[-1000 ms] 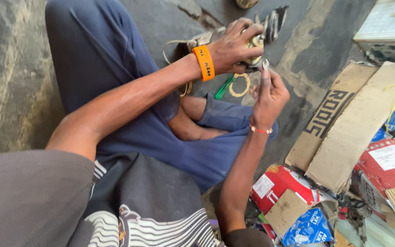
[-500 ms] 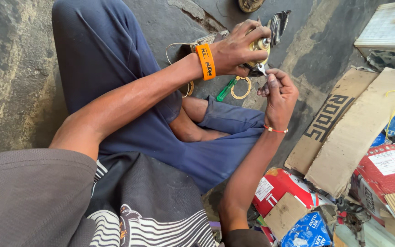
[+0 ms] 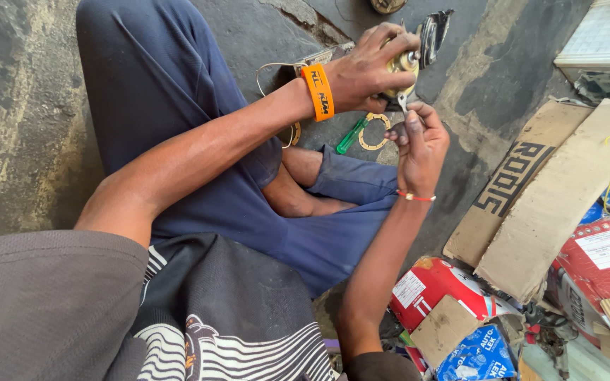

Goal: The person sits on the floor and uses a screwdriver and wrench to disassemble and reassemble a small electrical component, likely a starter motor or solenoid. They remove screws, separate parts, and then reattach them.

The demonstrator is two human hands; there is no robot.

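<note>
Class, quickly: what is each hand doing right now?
Left hand: closed around a brass-coloured metal part.
Right hand: fingers pinched on a small metal tool under that part.

A green-handled screwdriver point(image 3: 351, 136) lies on the grey concrete floor point(image 3: 30, 106) just beside a thin brass ring point(image 3: 374, 132). Toward the floor's right edge, flattened brown cardboard sheets point(image 3: 552, 197) overlap, with red cartons point(image 3: 439, 282), a blue packet point(image 3: 474, 356) and a white box point(image 3: 601, 42) near them.

Metal part point(image 3: 407, 63) mostly hidden under left hand point(image 3: 368, 67) — round object point(image 3: 387, 5) cut off
</note>
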